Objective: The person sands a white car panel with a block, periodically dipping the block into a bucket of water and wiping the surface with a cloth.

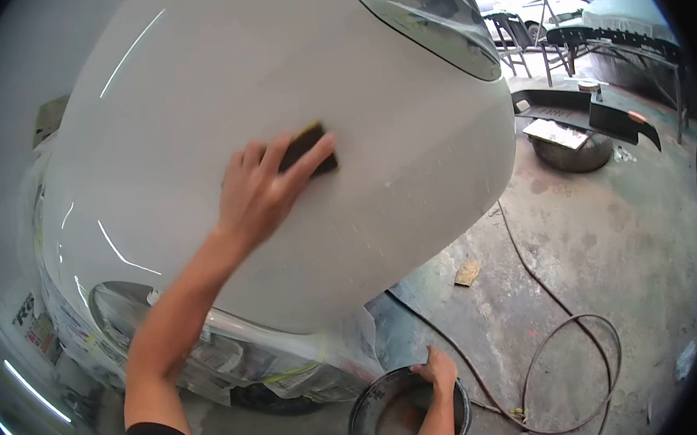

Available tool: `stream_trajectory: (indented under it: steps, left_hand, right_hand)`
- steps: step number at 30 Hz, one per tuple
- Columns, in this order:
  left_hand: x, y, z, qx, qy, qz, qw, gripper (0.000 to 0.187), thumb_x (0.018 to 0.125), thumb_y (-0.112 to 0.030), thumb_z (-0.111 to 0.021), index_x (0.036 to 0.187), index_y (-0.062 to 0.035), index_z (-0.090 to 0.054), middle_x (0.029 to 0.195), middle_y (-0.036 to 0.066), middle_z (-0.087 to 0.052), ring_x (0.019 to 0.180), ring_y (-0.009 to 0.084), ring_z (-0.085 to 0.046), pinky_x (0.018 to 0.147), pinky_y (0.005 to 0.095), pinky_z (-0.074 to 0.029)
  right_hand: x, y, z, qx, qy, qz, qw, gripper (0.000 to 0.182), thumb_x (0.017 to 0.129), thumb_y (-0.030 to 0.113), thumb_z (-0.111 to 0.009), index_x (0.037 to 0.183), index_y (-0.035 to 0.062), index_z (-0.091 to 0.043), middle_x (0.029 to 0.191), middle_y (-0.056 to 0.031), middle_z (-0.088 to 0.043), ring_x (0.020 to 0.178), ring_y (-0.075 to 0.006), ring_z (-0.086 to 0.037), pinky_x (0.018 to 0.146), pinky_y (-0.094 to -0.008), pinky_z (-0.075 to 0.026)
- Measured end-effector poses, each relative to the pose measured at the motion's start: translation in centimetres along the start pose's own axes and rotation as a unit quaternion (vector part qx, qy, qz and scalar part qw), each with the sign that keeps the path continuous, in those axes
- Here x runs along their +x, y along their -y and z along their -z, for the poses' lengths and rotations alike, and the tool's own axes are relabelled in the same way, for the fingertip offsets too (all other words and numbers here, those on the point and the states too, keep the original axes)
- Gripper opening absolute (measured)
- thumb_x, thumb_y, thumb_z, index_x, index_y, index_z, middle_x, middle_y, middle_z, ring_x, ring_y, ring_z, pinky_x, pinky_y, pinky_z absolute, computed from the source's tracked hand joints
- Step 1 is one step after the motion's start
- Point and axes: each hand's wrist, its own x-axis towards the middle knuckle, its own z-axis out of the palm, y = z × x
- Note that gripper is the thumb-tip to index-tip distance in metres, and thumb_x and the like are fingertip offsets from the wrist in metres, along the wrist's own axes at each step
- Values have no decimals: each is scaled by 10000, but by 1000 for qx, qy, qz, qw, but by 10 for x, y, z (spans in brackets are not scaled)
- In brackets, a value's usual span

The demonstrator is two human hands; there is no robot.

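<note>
My left hand (259,188) presses a dark block (306,150) with a yellowish edge against the large pale grey car body panel (408,138), its fingers and thumb wrapped around the block. Low in the view, my right hand (438,368) grips the upper rim of a black bucket (354,420), with the thumb over the inner side. Murky brownish liquid appears inside the bucket. Thin pale streaks mark the panel to the right of and below the block.
A hose (536,280) loops across the floor right of the bucket. Near it lies a tan scrap (468,272). Paper masking (296,379) covers the car's lower side. A black bumper part (559,108) rests over a round dark object, with stands and a white car behind.
</note>
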Motion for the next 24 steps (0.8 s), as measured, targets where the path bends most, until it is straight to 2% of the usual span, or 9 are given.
stream_trajectory:
  steps: [3, 6, 9, 12, 15, 16, 18, 22, 24]
  left_hand:
    - [82, 16, -4, 19, -24, -4, 1000, 679, 893, -212, -770, 1516, -358, -543, 1155, 28, -608, 941, 256, -587, 813, 394, -507]
    - [87, 16, -8, 16, -46, 10, 999, 733, 850, -168, -802, 1522, -321, -551, 1173, 39, -591, 970, 286, -565, 828, 426, -492]
    - [-7, 10, 0, -11, -34, 18, 999, 750, 801, -160, -844, 1492, -309, -593, 1286, 34, -614, 1026, 260, -585, 864, 414, -490]
    - [-11, 20, 13, -5, 29, -6, 1000, 755, 784, -161, -859, 1481, -305, -608, 1338, 38, -612, 1046, 245, -589, 880, 406, -492]
    - [64, 33, 11, -3, 24, -10, 1000, 741, 790, -173, -857, 1476, -302, -612, 1331, 27, -613, 1040, 240, -585, 875, 400, -494]
    - [69, 35, 12, 2, 34, -5, 999, 735, 791, -176, -857, 1473, -302, -615, 1334, 25, -613, 1043, 239, -586, 876, 398, -495]
    - [52, 36, 17, 0, 25, 9, 1000, 724, 801, -181, -852, 1474, -295, -611, 1312, 19, -613, 1045, 248, -586, 870, 398, -495]
    - [-38, 35, 25, -31, 20, 3, 999, 720, 823, -179, -840, 1489, -281, -587, 1243, 21, -608, 1012, 270, -574, 855, 404, -494]
    - [-17, 40, 23, -23, 12, -19, 999, 712, 828, -178, -839, 1487, -278, -589, 1241, 23, -612, 1001, 271, -574, 854, 409, -494]
  right_hand:
    - [-3, -6, -7, 3, -64, 33, 997, 701, 731, 435, -916, 1261, 61, -648, 1216, -211, -714, 1149, -400, -685, 954, -496, -551]
    - [-3, -5, -6, -6, -64, 39, 997, 726, 737, 440, -913, 1297, 66, -640, 1224, -210, -713, 1159, -395, -685, 960, -494, -550]
    - [-2, -5, -6, -14, -49, 28, 998, 781, 739, 445, -911, 1364, 78, -621, 1240, -206, -716, 1176, -385, -683, 965, -494, -548]
    - [0, -3, 1, 0, -14, 19, 1000, 857, 705, 454, -923, 1406, 75, -610, 1338, -211, -689, 1261, -382, -646, 1032, -483, -527]
    - [-4, -1, 4, 2, -19, 15, 1000, 857, 700, 456, -925, 1400, 73, -612, 1338, -212, -689, 1258, -384, -648, 1028, -485, -527]
    - [-5, -3, 0, -8, -34, 25, 999, 816, 709, 450, -921, 1363, 67, -618, 1289, -211, -701, 1219, -389, -663, 1001, -490, -536]
    - [-1, -7, -8, -17, -70, 47, 996, 736, 728, 439, -915, 1287, 55, -630, 1190, -208, -725, 1142, -400, -692, 948, -500, -553]
    - [-1, -1, -13, -19, -67, 30, 997, 725, 721, 436, -915, 1267, 53, -631, 1197, -213, -723, 1141, -401, -693, 945, -501, -553]
    - [0, -4, -11, -19, -56, 26, 998, 722, 717, 436, -917, 1257, 52, -631, 1203, -215, -721, 1144, -400, -691, 948, -500, -552]
